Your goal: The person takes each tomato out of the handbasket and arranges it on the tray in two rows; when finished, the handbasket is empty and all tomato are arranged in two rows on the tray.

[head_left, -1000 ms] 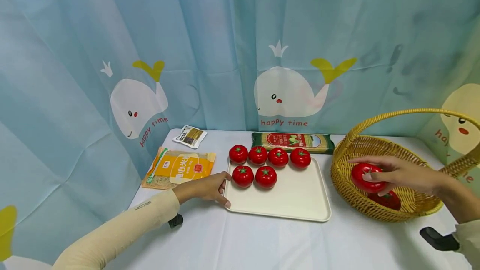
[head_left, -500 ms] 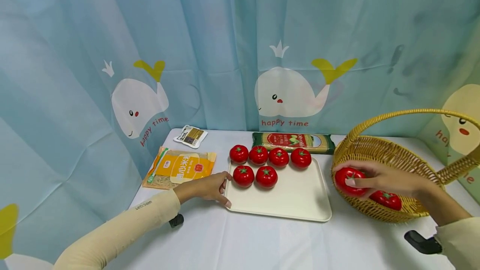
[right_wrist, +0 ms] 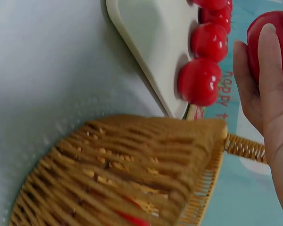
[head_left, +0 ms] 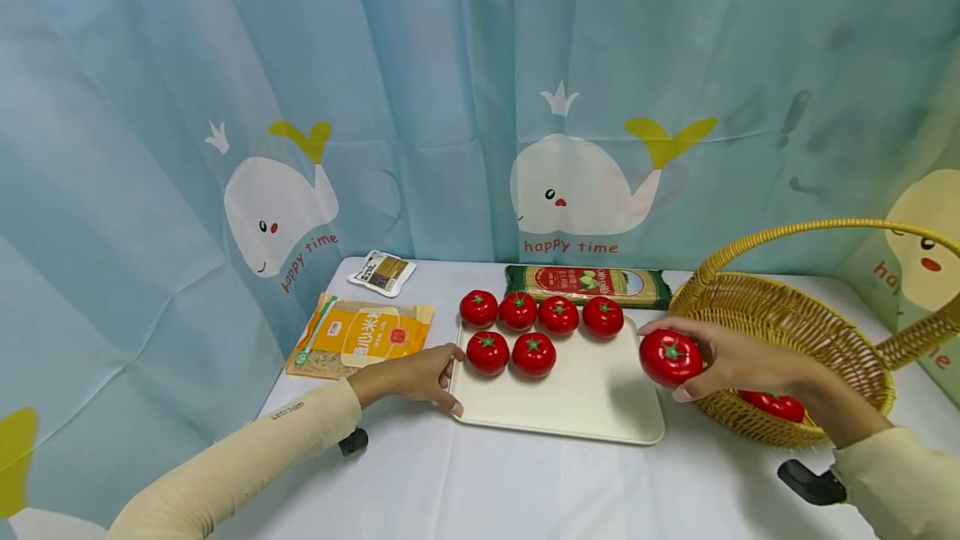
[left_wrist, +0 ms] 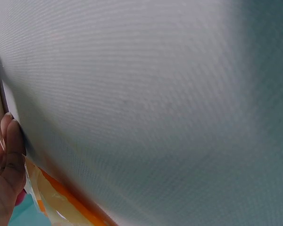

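My right hand grips a red tomato with a green stem top, held above the right edge of the cream tray. In the right wrist view, fingers curve round that tomato. Several more tomatoes sit at the tray's back and left, in two rows. At the tray's left edge, my left hand holds the rim with thumb and fingers. Another tomato lies in the wicker basket, partly hidden by the right wrist and basket wall.
Behind the tray lies a green-ended pasta pack. An orange food bag and a small white sachet lie to the left. The basket's tall arched handle rises at the right. A whale-print curtain hangs behind.
My right hand has carried the tomato leftward out of the basket to the tray's right edge. My left hand stays on the tray's left rim.
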